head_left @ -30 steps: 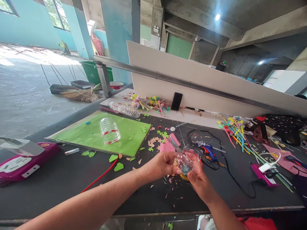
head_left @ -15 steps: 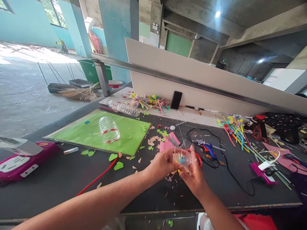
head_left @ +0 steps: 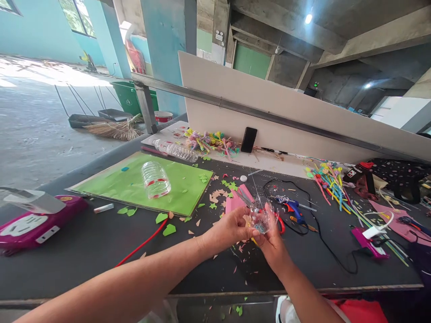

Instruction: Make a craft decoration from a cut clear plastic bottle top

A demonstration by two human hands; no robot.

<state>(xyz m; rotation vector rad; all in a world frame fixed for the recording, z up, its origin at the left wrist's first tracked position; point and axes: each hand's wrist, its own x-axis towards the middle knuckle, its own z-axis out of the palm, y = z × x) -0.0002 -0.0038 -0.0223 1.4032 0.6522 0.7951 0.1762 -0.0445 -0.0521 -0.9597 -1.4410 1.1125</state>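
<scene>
Between my two hands is a small clear plastic piece (head_left: 260, 220) that looks like the cut end of a bottle, with a bluish spot at its lower part. My left hand (head_left: 237, 226) pinches it from the left, thumb at its lower edge. My right hand (head_left: 271, 240) is closed round its right side. Thin clear strands rise from it. Behind my hands lie scissors with red handles (head_left: 280, 223), partly hidden, and pink paper (head_left: 233, 204). A blue glue gun (head_left: 293, 208) rests just to the right.
A cut clear bottle section (head_left: 156, 180) stands on a green sheet (head_left: 183, 197) at left. Paper scraps (head_left: 218, 196) litter the middle. Purple power strips (head_left: 63, 220) sit at left and right. A phone (head_left: 249, 140) leans on the white board; pipe cleaners (head_left: 332, 179) lie at right.
The clear plastic piece has turned in my hands, so its rounded side and rim show more. Both hands still hold it in nearly the same place. The view has shifted slightly.
</scene>
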